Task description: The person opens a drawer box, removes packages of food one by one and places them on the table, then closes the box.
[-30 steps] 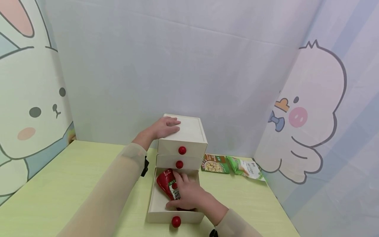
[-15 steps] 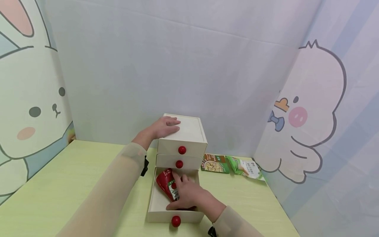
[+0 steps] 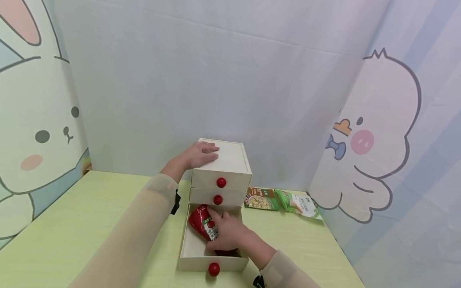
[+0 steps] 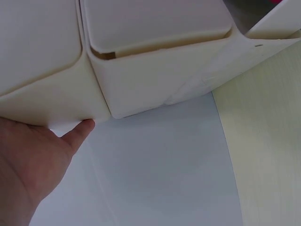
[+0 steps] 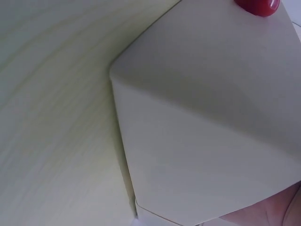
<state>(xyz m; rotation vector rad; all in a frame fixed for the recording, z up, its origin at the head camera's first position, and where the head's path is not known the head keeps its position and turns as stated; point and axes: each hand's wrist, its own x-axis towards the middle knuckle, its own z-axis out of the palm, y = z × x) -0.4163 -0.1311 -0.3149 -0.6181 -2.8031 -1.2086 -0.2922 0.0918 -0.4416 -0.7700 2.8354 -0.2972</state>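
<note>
A white cabinet of three stacked drawers with red knobs stands on the table. My left hand rests on its top near the left edge, fingers extended; the left wrist view shows the thumb along the cabinet's edge. The bottom drawer is pulled out. Inside lies a shiny red snack packet with a green and white label. My right hand reaches into this drawer and grips the packet, index finger and thumb on either side of the label. Much of the packet's right part is hidden under the hand.
Right of the cabinet, a brown-and-green food packet and a green-and-white packet lie on the pale yellow table. Behind them hangs a grey-white curtain. The middle drawer sits under the top one.
My right thumb has drawn in toward the fingers, and the red packet has shifted slightly left in the drawer. The left hand has stayed on the cabinet top.
</note>
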